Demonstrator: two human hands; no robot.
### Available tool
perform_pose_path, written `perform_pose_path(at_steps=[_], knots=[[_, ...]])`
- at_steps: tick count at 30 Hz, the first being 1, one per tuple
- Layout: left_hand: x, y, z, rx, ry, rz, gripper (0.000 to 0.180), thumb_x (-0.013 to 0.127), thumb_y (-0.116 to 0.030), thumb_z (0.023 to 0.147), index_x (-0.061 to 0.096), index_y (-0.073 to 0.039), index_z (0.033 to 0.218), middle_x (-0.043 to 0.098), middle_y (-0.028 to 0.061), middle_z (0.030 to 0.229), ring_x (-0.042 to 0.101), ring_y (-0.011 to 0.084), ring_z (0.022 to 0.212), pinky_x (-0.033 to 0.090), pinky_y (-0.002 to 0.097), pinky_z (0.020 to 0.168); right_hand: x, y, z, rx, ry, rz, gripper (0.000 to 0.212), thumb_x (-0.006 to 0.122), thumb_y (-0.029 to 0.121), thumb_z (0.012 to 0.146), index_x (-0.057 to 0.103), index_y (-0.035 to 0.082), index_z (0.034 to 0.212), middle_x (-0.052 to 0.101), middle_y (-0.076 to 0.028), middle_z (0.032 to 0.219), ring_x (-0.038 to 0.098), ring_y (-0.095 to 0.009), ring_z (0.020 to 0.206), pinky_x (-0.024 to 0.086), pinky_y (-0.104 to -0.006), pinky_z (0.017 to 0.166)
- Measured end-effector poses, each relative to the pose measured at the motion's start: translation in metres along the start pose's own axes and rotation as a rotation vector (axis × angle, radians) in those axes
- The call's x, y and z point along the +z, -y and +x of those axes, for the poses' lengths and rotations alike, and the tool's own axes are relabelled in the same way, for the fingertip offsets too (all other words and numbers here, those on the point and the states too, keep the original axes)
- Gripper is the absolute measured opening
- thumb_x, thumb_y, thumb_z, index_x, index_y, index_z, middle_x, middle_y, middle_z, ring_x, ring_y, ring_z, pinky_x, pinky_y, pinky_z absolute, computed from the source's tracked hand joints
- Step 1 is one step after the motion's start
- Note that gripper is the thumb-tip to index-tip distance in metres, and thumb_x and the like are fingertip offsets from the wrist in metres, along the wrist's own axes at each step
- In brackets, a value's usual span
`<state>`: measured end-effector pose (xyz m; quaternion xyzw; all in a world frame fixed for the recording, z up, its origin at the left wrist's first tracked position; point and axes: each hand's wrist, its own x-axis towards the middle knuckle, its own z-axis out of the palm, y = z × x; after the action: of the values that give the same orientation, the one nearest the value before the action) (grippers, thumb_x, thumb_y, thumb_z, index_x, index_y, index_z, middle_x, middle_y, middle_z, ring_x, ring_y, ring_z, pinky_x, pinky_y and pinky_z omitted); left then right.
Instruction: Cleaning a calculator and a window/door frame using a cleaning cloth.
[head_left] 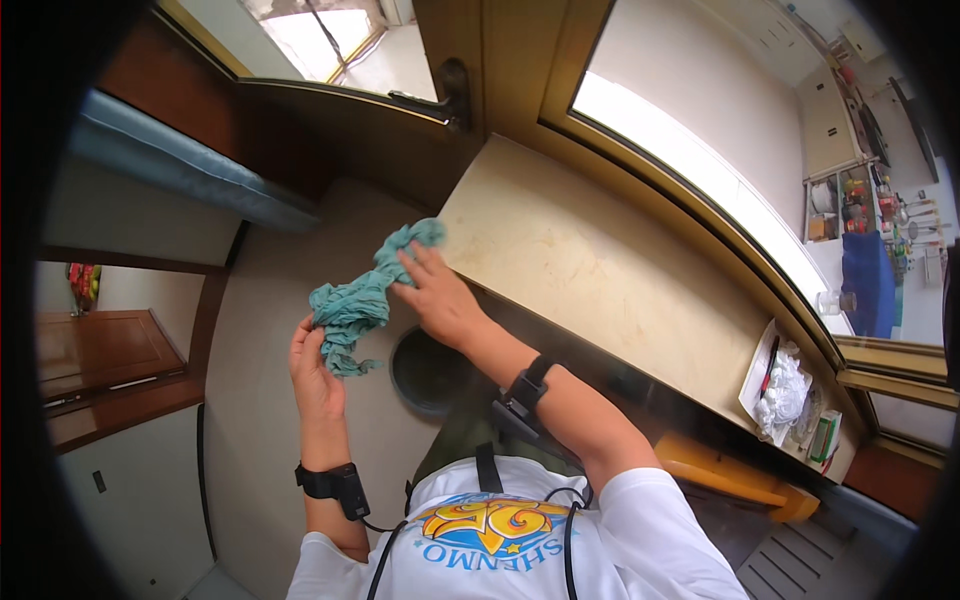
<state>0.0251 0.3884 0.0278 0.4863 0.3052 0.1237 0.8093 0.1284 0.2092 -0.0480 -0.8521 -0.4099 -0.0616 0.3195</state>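
A crumpled teal cloth [352,305] stretches between my hands, beside the near left corner of a cream countertop. My left hand [318,365] pinches its lower, bunched part between thumb and fingers, and a loose end hangs down there. At the upper, twisted part, my right hand [440,300] is closed on the cloth, its fingertips a little blurred. That upper end reaches over the counter's edge. Below the cloth, on the floor, stands a dark round bucket [430,372], partly covered by my right forearm.
The cream countertop [600,270] runs along a window to the right. A white tray [752,385] there holds crumpled white plastic, with a small green box [824,437] beside it. A door handle [452,97] sticks out ahead. An orange-yellow wooden piece [730,475] lies below the counter.
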Motion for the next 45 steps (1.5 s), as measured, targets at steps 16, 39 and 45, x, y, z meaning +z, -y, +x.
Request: perform_pose_path(at_steps=[16,39,45], knots=[[0.145,0.071,-0.004,-0.178,0.51,0.056,0.018,0.056,0.002,0.087,0.058,0.002,0.105,0.062,0.0059,0.098,0.059,0.0124,0.089,0.048,0.0246,0.079,-0.206,0.033,-0.207,0.759,-1.084,2.042,0.051,0.039,0.022,0.095,0.03,0.013,0.144,0.039,-0.013,0.143,0.042,-0.034,0.129,0.036,-0.0515,0.106],[0.134,0.074,0.006,0.119,0.443,0.531,0.025,0.057,-0.01,0.091,0.056,0.0,0.114,0.059,0.0066,0.11,0.058,0.0151,0.101,0.045,0.0254,0.084,-0.094,0.028,-0.134,0.69,-0.408,-0.071,0.045,0.06,0.002,0.076,0.059,0.01,0.121,0.051,-0.022,0.113,0.048,-0.039,0.1,0.044,-0.0429,0.086],[0.104,0.06,0.006,0.116,0.388,0.475,0.02,0.055,-0.01,0.093,0.057,-0.001,0.111,0.06,0.0069,0.107,0.059,0.0135,0.096,0.047,0.0233,0.079,-0.125,0.024,-0.141,0.708,-0.431,0.074,0.041,0.059,0.007,0.083,0.058,0.012,0.123,0.055,-0.021,0.105,0.052,-0.038,0.094,0.045,-0.0408,0.084]])
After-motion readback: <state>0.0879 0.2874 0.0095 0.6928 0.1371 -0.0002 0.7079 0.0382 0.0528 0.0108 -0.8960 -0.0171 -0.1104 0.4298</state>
